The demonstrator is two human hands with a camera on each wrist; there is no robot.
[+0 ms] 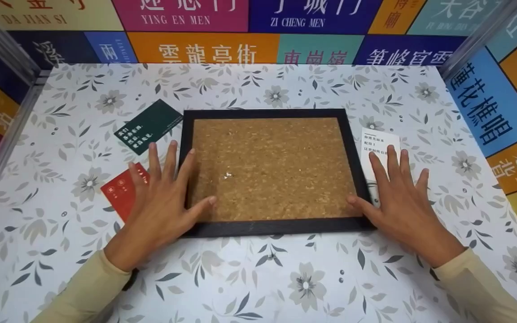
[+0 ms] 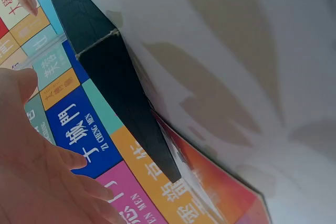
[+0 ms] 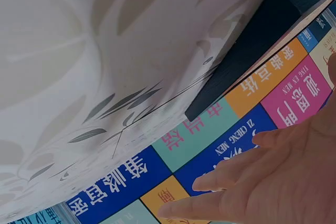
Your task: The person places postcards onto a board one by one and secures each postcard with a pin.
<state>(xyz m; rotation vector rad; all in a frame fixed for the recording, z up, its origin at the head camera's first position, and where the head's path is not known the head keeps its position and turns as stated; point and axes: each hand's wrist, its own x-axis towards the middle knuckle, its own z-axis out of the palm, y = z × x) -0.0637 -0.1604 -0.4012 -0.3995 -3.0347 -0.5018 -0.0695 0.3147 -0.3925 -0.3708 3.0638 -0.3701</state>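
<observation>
Fingers (image 1: 392, 163) of the left hand (image 1: 162, 202) and right hand (image 1: 404, 206) spread apart, gripping nothing, at either side of a black-framed corkboard (image 1: 272, 170) on the tabletop (image 1: 258, 291), no card on it yet, with a red card (image 1: 120, 193), white card (image 1: 375, 140) and green card (image 1: 148, 125) lying alongside.
</observation>
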